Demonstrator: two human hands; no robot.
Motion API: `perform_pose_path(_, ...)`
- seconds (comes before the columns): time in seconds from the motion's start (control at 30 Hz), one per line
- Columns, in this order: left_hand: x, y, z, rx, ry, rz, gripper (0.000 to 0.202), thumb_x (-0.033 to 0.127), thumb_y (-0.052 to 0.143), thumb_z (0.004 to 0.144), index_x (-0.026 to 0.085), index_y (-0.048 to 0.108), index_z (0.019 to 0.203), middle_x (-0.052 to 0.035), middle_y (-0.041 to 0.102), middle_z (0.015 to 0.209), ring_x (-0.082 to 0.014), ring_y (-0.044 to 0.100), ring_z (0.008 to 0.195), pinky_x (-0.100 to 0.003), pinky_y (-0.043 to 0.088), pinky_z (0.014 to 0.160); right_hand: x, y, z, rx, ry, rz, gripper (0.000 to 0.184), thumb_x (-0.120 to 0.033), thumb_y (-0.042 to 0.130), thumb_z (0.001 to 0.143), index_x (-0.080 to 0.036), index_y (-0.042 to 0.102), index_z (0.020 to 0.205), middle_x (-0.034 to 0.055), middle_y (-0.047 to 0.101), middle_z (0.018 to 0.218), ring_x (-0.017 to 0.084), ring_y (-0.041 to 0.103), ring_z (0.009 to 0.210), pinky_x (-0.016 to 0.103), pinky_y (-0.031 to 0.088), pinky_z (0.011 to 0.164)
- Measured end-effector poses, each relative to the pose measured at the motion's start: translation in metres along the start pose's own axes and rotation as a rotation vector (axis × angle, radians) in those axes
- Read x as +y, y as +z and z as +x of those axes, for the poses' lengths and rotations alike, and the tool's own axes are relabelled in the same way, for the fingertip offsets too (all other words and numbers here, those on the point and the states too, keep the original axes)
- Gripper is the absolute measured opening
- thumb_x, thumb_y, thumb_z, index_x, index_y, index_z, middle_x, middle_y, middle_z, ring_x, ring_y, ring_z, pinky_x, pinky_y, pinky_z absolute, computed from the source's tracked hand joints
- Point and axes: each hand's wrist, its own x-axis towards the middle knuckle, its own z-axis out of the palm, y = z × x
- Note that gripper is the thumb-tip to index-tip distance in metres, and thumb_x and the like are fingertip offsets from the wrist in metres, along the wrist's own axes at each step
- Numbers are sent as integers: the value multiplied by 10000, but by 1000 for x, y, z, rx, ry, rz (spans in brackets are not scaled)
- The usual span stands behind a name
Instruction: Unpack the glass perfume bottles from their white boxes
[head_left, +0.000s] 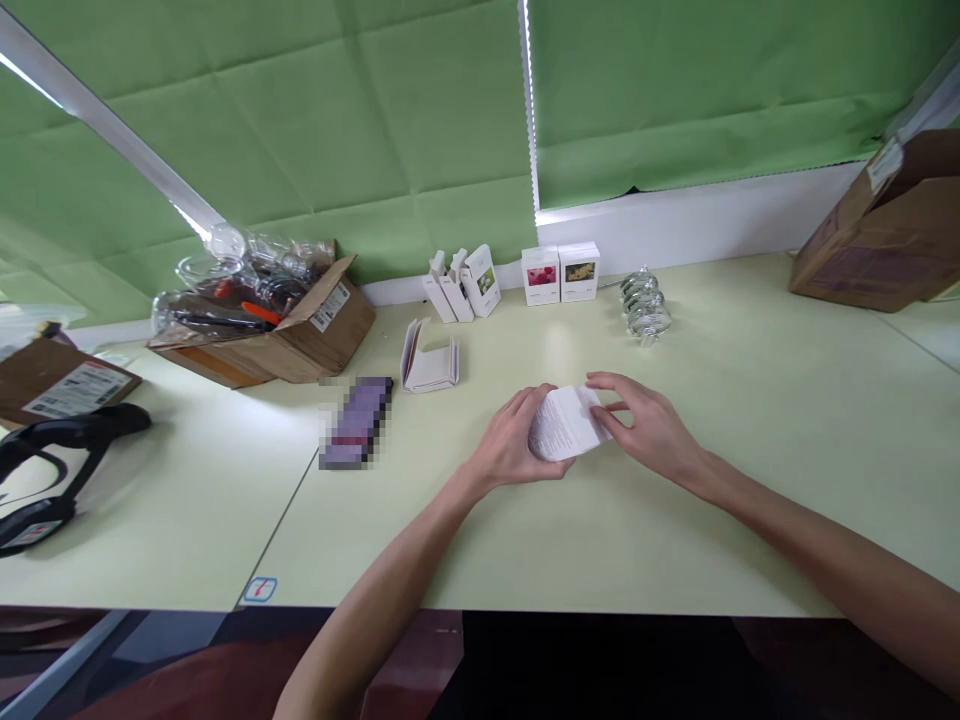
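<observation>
Partly hidden: printed leaflet [564, 424] between left hand [512, 438] and right hand [646, 427]

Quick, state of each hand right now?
Left hand: closed, holding a printed paper leaflet.
Right hand: closed, fingers holding the same leaflet at its other edge.

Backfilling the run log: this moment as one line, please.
left hand: holds folded printed leaflet | right hand: holds same leaflet | nearby: open white carton

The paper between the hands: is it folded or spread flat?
Folded: the paper shows layered edges, not one flat sheet, and it is gripped between the left hand and right hand.
</observation>
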Motion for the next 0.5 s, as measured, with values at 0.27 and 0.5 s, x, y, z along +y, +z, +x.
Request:
perform_pose_path(0.27,-6,4,-1,41,-58,-126,762,333,740,651,210,387,1315,-108,570,1242,-260,613,1051,-375,534,833,-3,5,-6,72,-193,-42,177,-280,614,921,-237,753,1021,107,639,1356,262,591,1274,438,523,1028)
perform_pose_path(0.5,-4,6,0,-16,-42,-158,840,362,760,655,203,350,1371,-125,563,1259,-290,608,1092,-437,529,917,-13,11,-12,137,-372,-77,230,-246,580,951,-287,761,1085,75,482,1528,313,318,1482,575,411,1110)
